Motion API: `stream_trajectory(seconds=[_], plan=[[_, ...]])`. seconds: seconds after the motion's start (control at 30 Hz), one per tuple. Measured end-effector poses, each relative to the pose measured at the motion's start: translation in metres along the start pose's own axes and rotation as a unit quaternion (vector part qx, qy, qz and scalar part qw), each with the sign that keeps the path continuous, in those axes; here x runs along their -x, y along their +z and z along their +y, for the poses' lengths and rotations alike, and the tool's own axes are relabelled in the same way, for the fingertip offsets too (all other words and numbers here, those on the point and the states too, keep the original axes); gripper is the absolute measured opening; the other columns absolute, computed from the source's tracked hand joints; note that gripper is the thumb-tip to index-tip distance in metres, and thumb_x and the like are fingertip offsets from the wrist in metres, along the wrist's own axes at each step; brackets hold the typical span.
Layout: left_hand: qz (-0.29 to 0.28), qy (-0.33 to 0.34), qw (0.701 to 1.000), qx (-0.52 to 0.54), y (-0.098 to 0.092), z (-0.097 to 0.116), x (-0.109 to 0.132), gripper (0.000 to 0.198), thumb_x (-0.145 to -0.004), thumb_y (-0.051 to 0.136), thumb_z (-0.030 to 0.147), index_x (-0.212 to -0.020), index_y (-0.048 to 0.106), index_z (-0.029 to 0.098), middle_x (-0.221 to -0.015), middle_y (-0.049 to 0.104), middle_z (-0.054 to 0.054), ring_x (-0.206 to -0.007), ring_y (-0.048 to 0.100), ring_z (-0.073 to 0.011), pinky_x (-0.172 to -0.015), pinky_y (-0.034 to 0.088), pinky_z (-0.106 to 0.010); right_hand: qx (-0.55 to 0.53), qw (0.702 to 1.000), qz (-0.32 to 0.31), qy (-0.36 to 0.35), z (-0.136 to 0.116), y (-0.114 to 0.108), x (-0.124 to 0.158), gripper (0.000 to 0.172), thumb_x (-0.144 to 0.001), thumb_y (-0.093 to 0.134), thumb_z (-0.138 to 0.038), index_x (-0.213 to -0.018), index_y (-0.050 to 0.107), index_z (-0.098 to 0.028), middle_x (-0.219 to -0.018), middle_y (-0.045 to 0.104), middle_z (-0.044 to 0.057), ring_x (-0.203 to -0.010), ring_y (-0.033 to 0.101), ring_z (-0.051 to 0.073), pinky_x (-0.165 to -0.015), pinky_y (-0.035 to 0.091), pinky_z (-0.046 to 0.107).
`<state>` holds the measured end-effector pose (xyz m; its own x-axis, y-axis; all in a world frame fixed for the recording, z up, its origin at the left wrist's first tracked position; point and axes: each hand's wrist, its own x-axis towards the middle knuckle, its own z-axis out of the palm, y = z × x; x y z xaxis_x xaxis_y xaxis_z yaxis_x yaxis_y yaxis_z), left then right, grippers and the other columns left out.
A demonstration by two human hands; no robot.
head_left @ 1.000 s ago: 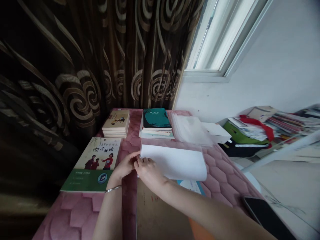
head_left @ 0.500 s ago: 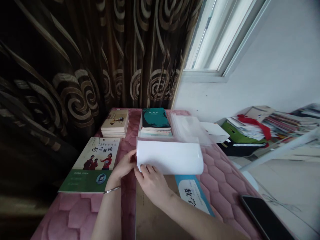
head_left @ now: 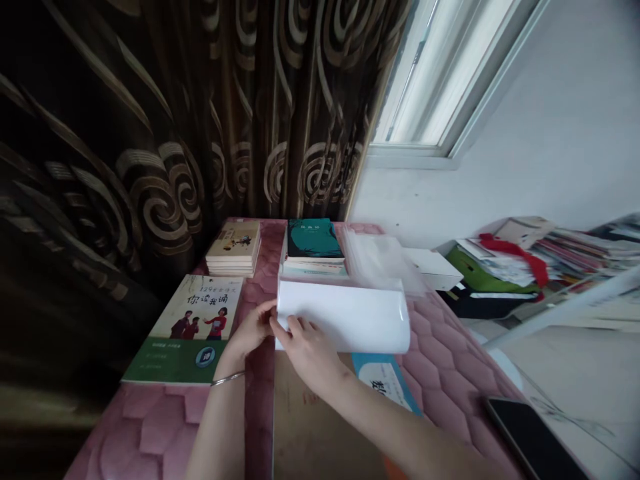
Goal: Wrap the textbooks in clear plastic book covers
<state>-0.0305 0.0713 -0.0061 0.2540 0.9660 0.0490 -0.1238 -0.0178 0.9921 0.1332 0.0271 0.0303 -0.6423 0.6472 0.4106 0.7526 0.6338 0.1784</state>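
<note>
A white sheet (head_left: 345, 317) with a glossy, curved right end lies folded over the upper part of a brown book (head_left: 320, 427). That book has a blue and white panel with Chinese characters along its right side. At the sheet's left edge, my left hand (head_left: 255, 327) is closed in a pinch, its fingertips partly hidden. My right hand (head_left: 307, 350) lies over the sheet's lower left corner, thumb and fingers gathered at the same edge, close to the left fingertips. A silver bracelet (head_left: 227, 379) circles my left wrist.
Left of the hands lies a white and green book (head_left: 183, 330). Farther back are a stack of small tan books (head_left: 234, 247), a teal book (head_left: 315, 238) on others, and clear plastic covers (head_left: 383, 257). A phone (head_left: 533, 437) rests near the right edge of the pink padded surface (head_left: 440, 350).
The right fingers have shifted left and up along the sheet, closer to the left fingertips. The left hand keeps its place at the edge. The whole view has shifted slightly.
</note>
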Motion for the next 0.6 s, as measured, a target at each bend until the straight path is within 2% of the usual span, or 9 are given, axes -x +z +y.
stream_trajectory(seconds=[0.07, 0.2, 0.3, 0.4, 0.47, 0.53, 0.6], plan=[[-0.003, 0.004, 1.0, 0.007, 0.001, -0.001, -0.001, 0.059, -0.055, 0.064, 0.007, -0.113, 0.067, 0.016, -0.08, 0.065, 0.0, -0.073, 0.055, -0.0142, -0.072, 0.046, -0.027, -0.018, 0.999, 0.025, 0.022, 0.018, -0.008, -0.01, 0.042, -0.088, 0.052, -0.008, -0.128, 0.057, -0.021, -0.099, 0.062, 0.012, -0.085, 0.056, 0.025, -0.07, 0.049, 0.038], [0.017, 0.013, 1.0, -0.016, 0.003, -0.004, -0.003, 0.058, -0.057, 0.063, 0.007, -0.114, 0.066, 0.016, -0.079, 0.064, 0.0, -0.074, 0.055, -0.0139, -0.073, 0.045, -0.025, -0.073, 0.985, 0.117, 0.103, 0.06, -0.026, -0.025, 0.03, -0.091, 0.052, -0.017, -0.118, 0.063, -0.021, -0.111, 0.06, 0.012, -0.1, 0.053, 0.028, -0.085, 0.047, 0.044], [0.03, 0.018, 0.999, -0.031, 0.004, -0.005, -0.003, 0.059, -0.058, 0.062, 0.009, -0.116, 0.065, 0.016, -0.079, 0.064, 0.0, -0.075, 0.055, -0.0145, -0.074, 0.045, -0.026, -0.155, 0.964, 0.173, 0.127, 0.069, -0.032, -0.017, 0.023, -0.092, 0.049, -0.02, -0.11, 0.064, -0.019, -0.105, 0.059, 0.011, -0.099, 0.054, 0.026, -0.089, 0.047, 0.042], [0.029, 0.014, 0.999, -0.033, 0.003, -0.003, -0.003, 0.062, -0.058, 0.06, 0.01, -0.119, 0.063, 0.015, -0.086, 0.067, -0.001, -0.079, 0.057, -0.0162, -0.08, 0.046, -0.029, -0.208, 0.948, 0.192, 0.143, 0.061, -0.028, 0.014, 0.018, -0.093, 0.048, -0.022, -0.104, 0.063, -0.02, -0.096, 0.059, 0.008, -0.093, 0.057, 0.023, -0.083, 0.049, 0.037], [0.03, 0.012, 0.998, -0.048, 0.002, -0.001, -0.002, 0.064, -0.058, 0.059, 0.01, -0.121, 0.062, 0.015, -0.091, 0.069, -0.002, -0.083, 0.059, -0.0174, -0.085, 0.047, -0.032, -0.209, 0.936, 0.21, 0.189, 0.063, -0.02, 0.046, 0.015, -0.092, 0.049, -0.026, -0.097, 0.063, -0.022, -0.094, 0.06, 0.007, -0.092, 0.058, 0.023, -0.081, 0.048, 0.038], [0.034, 0.013, 0.997, -0.065, 0.001, -0.001, -0.003, 0.066, -0.058, 0.058, 0.011, -0.123, 0.061, 0.016, -0.095, 0.07, -0.003, -0.088, 0.06, -0.0187, -0.091, 0.046, -0.035, -0.205, 0.902, 0.241, 0.295, 0.076, -0.012, 0.079, 0.015, -0.088, 0.054, -0.035, -0.089, 0.063, -0.023, -0.092, 0.061, 0.007, -0.092, 0.058, 0.024, -0.083, 0.048, 0.04], [0.039, 0.017, 0.996, -0.076, 0.001, -0.001, -0.004, 0.067, -0.057, 0.056, 0.011, -0.124, 0.061, 0.017, -0.099, 0.071, -0.003, -0.093, 0.061, -0.0199, -0.097, 0.044, -0.037, -0.238, 0.838, 0.249, 0.423, 0.096, -0.005, 0.108, 0.021, -0.082, 0.059, -0.042, -0.085, 0.062, -0.022, -0.09, 0.062, 0.008, -0.088, 0.059, 0.025, -0.078, 0.048, 0.041]])
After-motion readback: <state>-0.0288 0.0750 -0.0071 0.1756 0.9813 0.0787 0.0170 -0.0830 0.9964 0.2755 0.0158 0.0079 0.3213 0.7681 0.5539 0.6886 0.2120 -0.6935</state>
